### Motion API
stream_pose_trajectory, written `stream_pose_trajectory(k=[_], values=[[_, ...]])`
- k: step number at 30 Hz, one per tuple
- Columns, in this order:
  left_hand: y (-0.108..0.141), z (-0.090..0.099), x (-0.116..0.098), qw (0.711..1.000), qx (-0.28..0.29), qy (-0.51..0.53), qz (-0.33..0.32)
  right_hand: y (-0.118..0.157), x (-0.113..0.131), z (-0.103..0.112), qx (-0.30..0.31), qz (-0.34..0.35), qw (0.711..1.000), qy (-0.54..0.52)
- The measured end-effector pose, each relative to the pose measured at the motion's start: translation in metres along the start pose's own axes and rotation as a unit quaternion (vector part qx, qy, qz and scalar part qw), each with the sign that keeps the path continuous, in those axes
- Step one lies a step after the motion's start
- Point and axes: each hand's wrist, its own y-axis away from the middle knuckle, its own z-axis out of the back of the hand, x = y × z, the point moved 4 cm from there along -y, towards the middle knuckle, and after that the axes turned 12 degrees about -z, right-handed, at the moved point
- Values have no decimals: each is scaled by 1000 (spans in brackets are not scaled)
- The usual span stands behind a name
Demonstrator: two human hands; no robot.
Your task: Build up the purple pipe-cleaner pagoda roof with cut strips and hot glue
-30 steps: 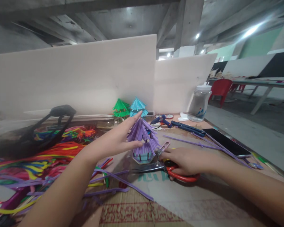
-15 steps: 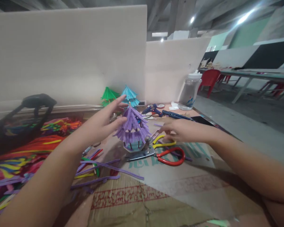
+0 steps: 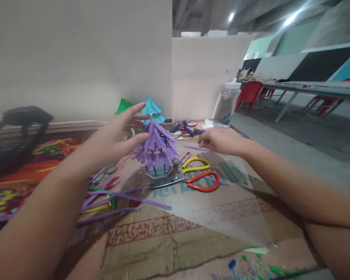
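A small pavilion model with a two-tier roof of purple pipe cleaners stands on the cardboard. My left hand is by its upper left side, thumb and fingers apart, the thumb tip close to the roof; I cannot tell if it touches. My right hand is farther right with curled fingers, over where a long dark blue tool lies. Whatever the fingers hold is hidden. In front of the model lie scissors with one red and one yellow handle. Loose purple pipe cleaners are at the left.
Green and light blue pavilion models stand by the partition. Behind the purple model lies a blue glue gun. A clear water bottle stands at the back right. Bundles of coloured pipe cleaners cover the left side.
My right hand has moved back from beside the scissors to the dark blue tool, covering much of it. My left hand stays beside the purple model. The view has shifted slightly.
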Motion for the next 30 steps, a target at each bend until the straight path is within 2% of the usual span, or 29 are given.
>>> stream_pose_trajectory(k=[6,12,19,25,28,30], values=[[-2,8,-11,999,-19,-29,6,-17,0,-41,-37,0,999,-28],[-1,17,0,999,-21,-49,9,-29,-2,-72,-79,-9,996,-34],[-2,19,8,998,-14,-63,14,-30,-2,-82,-133,-50,989,-48],[-2,18,7,995,-5,-82,62,-30,-8,-88,-155,-74,982,-81],[-1,18,22,986,17,-135,101,-32,-9,-90,-159,-66,980,-96],[0,14,40,974,61,-177,128,-34,-10,-91,-159,-59,980,-104]])
